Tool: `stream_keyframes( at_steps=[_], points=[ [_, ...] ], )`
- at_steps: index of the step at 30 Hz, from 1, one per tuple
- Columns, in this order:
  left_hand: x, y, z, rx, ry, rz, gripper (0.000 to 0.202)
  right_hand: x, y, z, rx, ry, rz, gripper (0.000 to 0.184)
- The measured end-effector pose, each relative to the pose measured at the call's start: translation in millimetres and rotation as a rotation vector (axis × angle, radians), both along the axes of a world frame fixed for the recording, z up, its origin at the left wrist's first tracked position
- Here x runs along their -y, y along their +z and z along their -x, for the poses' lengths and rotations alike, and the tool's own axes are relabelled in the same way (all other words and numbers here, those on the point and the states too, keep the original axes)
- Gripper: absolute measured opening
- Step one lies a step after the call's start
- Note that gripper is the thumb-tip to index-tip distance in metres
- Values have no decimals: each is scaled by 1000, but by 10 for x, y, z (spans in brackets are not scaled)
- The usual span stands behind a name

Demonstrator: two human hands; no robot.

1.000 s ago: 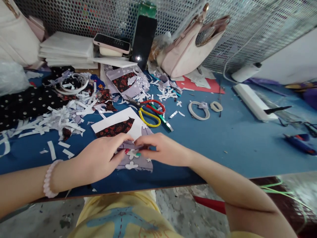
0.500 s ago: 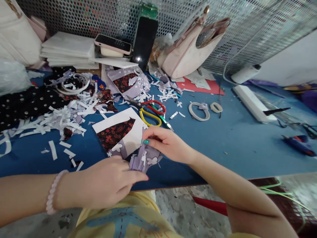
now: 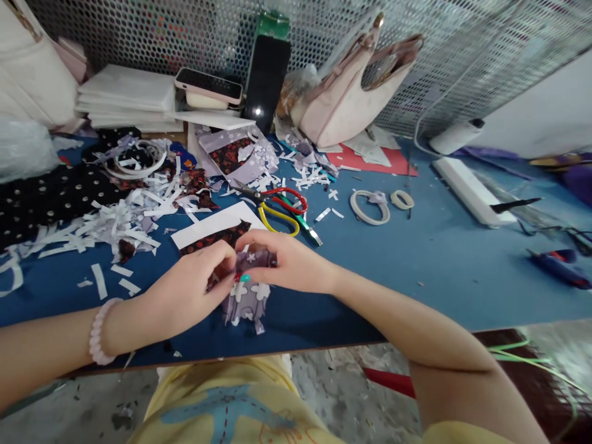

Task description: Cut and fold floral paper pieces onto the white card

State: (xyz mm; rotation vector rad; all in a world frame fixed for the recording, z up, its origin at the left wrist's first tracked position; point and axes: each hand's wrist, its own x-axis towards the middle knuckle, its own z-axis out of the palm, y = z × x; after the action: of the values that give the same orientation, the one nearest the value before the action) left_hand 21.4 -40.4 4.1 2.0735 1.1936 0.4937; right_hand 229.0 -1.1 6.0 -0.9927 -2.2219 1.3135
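Observation:
Both hands meet over a piece of purple flowered fabric [image 3: 250,302] near the table's front edge. My left hand [image 3: 194,290] pinches it from the left, thumb against the other thumb. From the right, my right hand [image 3: 287,262], with a green thumbnail, pinches the same fabric; its ragged lower edge hangs toward me. Just behind the hands lies a white card [image 3: 208,225] with a dark red-patterned fabric patch [image 3: 217,237], partly covered by my fingers. Scissors [image 3: 277,209] with one red and one yellow handle rest beyond my right hand.
White paper scraps [image 3: 115,225] and black dotted fabric [image 3: 60,194] lie at left. Stacked white cards [image 3: 127,92], a phone [image 3: 208,85] and a pale handbag [image 3: 342,98] stand along the mesh back. Tape rolls [image 3: 370,207], a white box [image 3: 472,191] and blue-handled snips [image 3: 559,268] are at right.
My left hand has risen from its flat position to pinch the purple fabric beside my right hand. My right hand moved left, and the fabric now hangs from both hands, covering more of the card.

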Motion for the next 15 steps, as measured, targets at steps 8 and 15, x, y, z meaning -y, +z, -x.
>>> stream_keyframes(
  at_steps=[8, 15],
  points=[
    [-26, -61, 19, 28, -52, -113, 26, 16, -51, -134, -5, -152, 138, 8],
    [48, -151, 2, 44, -31, -84, 27, 136, -73, -104, 49, -232, 69, 16]
  ],
)
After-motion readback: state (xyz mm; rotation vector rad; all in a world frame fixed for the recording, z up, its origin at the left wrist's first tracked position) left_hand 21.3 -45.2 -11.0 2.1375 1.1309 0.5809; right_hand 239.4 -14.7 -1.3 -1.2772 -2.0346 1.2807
